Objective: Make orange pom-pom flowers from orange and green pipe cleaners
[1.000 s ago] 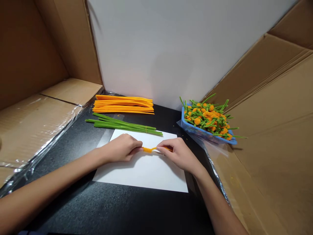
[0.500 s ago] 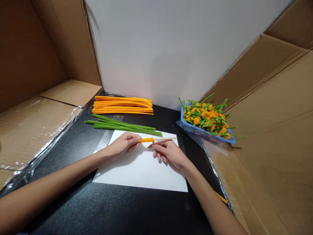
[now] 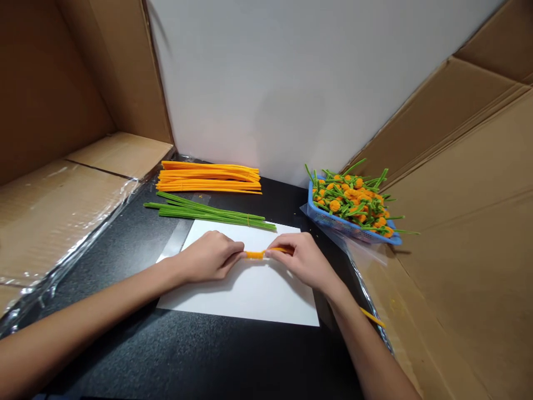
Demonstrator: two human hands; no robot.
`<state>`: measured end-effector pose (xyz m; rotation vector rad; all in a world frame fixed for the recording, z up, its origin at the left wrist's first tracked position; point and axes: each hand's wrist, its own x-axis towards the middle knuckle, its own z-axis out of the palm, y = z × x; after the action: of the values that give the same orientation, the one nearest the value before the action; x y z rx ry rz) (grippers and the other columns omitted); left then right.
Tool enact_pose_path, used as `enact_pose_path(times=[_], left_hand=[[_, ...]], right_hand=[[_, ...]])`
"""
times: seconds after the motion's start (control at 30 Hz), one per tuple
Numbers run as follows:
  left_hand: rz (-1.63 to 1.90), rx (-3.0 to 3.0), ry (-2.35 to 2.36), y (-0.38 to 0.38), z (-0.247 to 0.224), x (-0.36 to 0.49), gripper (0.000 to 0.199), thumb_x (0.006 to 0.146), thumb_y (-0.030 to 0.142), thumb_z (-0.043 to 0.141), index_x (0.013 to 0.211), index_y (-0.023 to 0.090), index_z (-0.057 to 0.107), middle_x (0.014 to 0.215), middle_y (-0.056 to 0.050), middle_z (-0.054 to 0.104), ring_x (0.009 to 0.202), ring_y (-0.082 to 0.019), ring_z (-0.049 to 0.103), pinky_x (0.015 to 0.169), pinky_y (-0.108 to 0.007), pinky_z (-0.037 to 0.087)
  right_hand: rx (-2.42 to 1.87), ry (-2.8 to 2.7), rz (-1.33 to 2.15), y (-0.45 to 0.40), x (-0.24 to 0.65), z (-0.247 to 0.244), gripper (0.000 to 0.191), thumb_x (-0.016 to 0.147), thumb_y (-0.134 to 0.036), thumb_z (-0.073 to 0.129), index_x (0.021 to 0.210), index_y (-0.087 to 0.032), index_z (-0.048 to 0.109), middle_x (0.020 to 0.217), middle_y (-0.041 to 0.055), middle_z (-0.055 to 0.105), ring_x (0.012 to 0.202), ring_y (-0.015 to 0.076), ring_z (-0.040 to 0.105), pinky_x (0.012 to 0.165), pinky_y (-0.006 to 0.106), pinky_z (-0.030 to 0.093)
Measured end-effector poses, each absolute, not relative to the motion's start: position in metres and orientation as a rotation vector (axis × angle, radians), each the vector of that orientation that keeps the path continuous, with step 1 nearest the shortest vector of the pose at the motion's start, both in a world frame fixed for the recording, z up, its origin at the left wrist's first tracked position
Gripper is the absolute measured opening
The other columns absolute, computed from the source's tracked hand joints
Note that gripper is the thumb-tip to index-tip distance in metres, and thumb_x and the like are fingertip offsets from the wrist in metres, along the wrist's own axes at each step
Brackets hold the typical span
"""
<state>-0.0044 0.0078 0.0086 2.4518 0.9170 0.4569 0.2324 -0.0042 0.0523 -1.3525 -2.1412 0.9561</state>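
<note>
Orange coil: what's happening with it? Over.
Left grip pinching coil at its left end. Right grip pinching orange strand. Paper beneath coil; nothing visibly in the way.

The bare left hand (image 3: 212,256) pinches with bent fingers. Near it, the bare right hand (image 3: 303,260) pinches too. The bare left arm (image 3: 100,314) and bare right arm (image 3: 368,339) slant toward the left hand.
</note>
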Motion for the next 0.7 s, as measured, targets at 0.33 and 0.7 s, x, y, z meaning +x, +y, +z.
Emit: enact_pose_path(times=[0.33,0.7], left_hand=[[0.885,1.524,1.09,0.013,0.004,0.003,0.042,0.091,0.047,0.047,0.061,0.018,0.044,0.051,0.005,0.038,0.048,-0.009,0.032,0.049,-0.023,0.023],[0.418,1.337,0.582,0.019,0.01,-0.01,0.044,0.089,0.051,0.055,0.063,0.017,0.044,0.053,0.006,0.032,0.047,-0.007,0.02,0.046,-0.024,0.014]], right_hand=[[-1.354,-1.792,1.078,-0.004,0.217,0.028,0.033,0.091,-0.04,0.055,0.076,-0.015,0.072,0.063,0.0006,0.059,0.057,0.0124,0.049,0.053,0.024,0.036],[-1.089,-1.655,1.588,0.008,0.236,0.023,0.038,0.081,-0.052,0.07,0.07,-0.016,0.063,0.064,-0.0027,0.049,0.056,0.0092,0.034,0.052,0.024,0.025]])
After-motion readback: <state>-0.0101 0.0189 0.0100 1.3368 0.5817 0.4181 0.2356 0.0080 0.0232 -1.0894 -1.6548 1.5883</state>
